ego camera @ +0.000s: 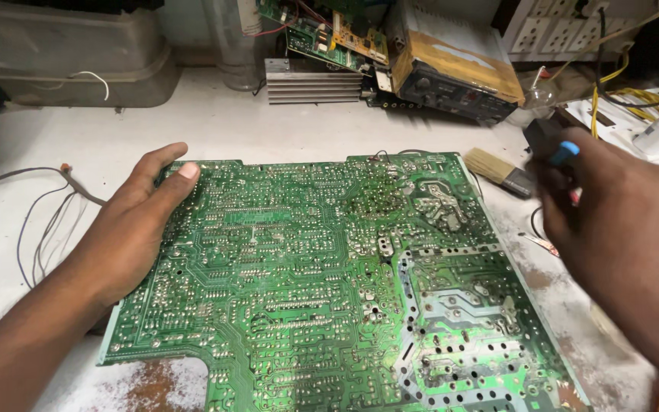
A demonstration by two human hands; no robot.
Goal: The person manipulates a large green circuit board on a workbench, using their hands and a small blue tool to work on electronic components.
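A large green circuit board [322, 290] lies solder side up on a white workbench [215, 122]. My left hand [135, 225] rests flat on the board's left edge, thumb laid over its top left corner. My right hand [612, 221] hovers off the board's right edge, blurred, closed around a dark tool with a blue tip [564, 152]. A small paintbrush [501, 172] with pale bristles lies just beyond the board's top right corner, near that hand.
Thin grey wires [43, 221] trail at the left. At the back stand a grey plastic bin [70, 53], a finned heat sink [310, 80], smaller circuit boards [337, 38] and a dusty device [455, 72]. Yellow cables [634, 95] lie right.
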